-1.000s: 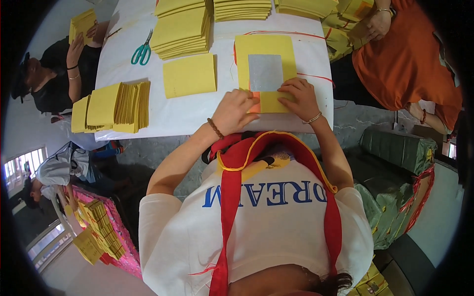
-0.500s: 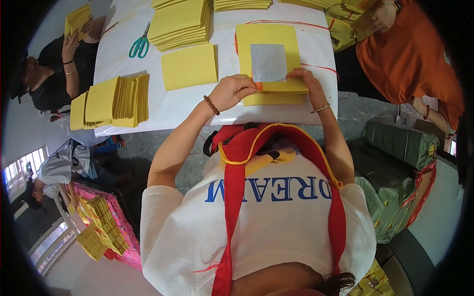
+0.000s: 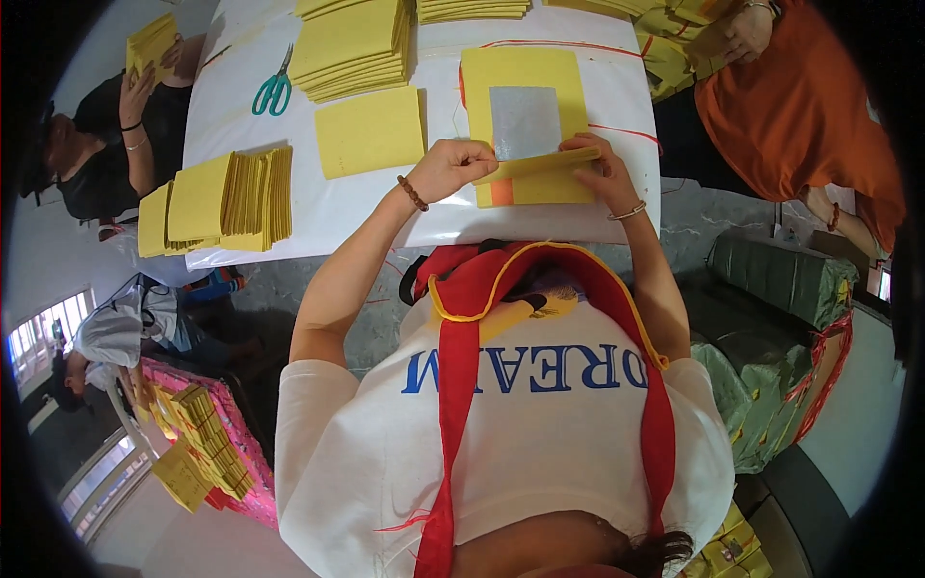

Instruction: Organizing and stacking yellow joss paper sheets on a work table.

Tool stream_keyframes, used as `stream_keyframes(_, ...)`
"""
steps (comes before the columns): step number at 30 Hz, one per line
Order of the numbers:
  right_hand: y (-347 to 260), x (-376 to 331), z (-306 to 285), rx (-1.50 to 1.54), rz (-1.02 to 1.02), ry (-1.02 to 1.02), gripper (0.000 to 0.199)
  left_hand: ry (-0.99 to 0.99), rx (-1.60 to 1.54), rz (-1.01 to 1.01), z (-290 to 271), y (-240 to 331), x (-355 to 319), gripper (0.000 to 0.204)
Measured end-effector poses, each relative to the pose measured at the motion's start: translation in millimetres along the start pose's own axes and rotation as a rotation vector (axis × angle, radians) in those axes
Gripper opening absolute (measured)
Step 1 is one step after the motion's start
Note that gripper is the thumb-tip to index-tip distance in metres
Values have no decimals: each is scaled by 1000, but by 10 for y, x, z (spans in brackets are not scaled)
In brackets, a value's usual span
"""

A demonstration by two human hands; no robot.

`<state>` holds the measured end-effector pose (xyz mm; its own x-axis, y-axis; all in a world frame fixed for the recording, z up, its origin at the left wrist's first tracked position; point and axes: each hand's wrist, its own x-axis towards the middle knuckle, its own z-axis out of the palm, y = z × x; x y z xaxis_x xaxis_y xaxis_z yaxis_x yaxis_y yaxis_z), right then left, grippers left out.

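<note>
A yellow sheet of paper [image 3: 568,91] with a silvery-grey rectangle [image 3: 525,120] on it lies flat in front of me. Its near part is folded up into a narrow raised strip, and an orange patch [image 3: 502,191] shows below the fold. Thumb and fingers of my left hand [image 3: 458,169] pinch the strip's left end. At the right end, my right hand [image 3: 607,175] grips the same strip, thumb below and fingers above. A folded yellow sheet [image 3: 370,132] rests just left of my work.
Stacks of folded yellow paper [image 3: 349,48] stand on the white-covered table [image 3: 438,226], another stack [image 3: 226,202] at its left corner. Teal-handled scissors [image 3: 273,91] lie behind. Red strings [image 3: 621,132] run at right. People sit at both sides, one in an orange top [image 3: 800,106].
Both hands have turned the near edge of the yellow paper up and away from me. The fold now stands higher, and more orange shows beneath it.
</note>
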<state>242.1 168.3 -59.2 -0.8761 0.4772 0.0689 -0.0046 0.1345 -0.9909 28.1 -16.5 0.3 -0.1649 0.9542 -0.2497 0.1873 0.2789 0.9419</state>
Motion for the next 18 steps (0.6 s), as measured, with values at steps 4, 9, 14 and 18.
stream_keyframes(4, 33, 1, 9, 4, -30, 0, 47, -3, -34, 69, -8, -117, 46, 17)
stream_keyframes(9, 31, 17, 1, -127, -99, -12, 45, -58, -17, 21, -48, -131, 75, 17)
stream_keyframes(14, -73, 7, 29, -165, -87, 9, 42, -113, -277, 25, -82, -208, 38, 18)
stream_keyframes(18, -51, 10, 7, -208, -101, 8, 43, -41, 203, 280, 50, 8, -91, 19)
